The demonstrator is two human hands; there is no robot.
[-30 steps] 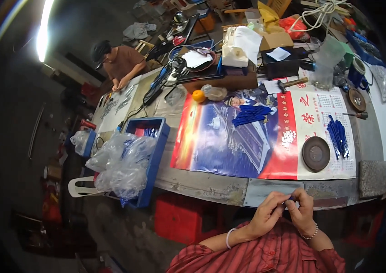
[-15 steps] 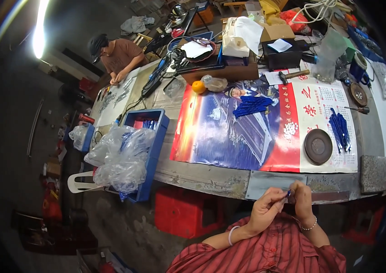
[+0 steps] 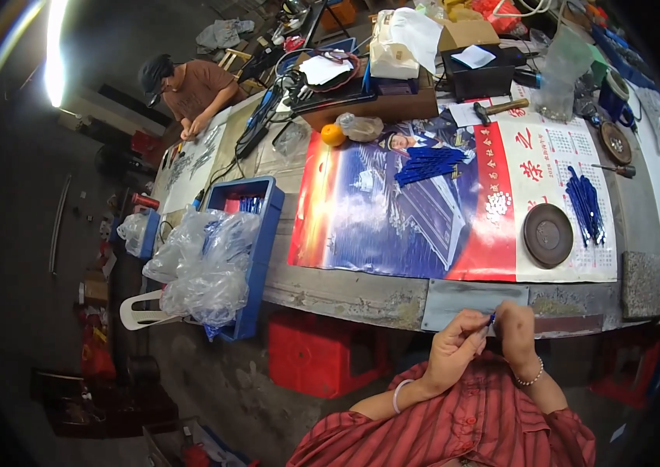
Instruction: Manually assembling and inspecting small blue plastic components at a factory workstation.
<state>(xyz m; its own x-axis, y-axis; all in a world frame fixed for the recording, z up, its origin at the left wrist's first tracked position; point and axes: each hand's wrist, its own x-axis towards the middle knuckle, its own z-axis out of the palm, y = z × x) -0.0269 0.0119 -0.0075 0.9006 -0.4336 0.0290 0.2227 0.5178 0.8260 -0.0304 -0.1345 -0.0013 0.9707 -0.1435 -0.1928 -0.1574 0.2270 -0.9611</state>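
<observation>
Just past the table's near edge, my left hand point(image 3: 457, 350) is closed on a slim blue piece point(image 3: 492, 319), of which only a short end shows between the fingers. My right hand point(image 3: 515, 331) is curled against it at the same spot; its fingertips are mostly hidden. Beyond them a round brown dish point(image 3: 548, 235) lies on a calendar poster point(image 3: 376, 233). Right of the dish is a bundle of thin blue sticks point(image 3: 585, 206), and a larger pile of blue sticks point(image 3: 431, 165) rests farther off. Small white pieces point(image 3: 499, 204) are scattered between.
To the left stands a blue crate point(image 3: 267, 257) heaped with clear plastic bags point(image 3: 209, 272). A stone block point(image 3: 645, 286), a screwdriver point(image 3: 618, 169) and a hammer point(image 3: 501, 110) lie rightward. A red stool point(image 3: 318, 354) is below the table. Another person point(image 3: 193, 93) works at the far left.
My right hand has turned slightly, its fingers more curled over the blue piece. The left hand keeps its grip. The whole view has shifted a little.
</observation>
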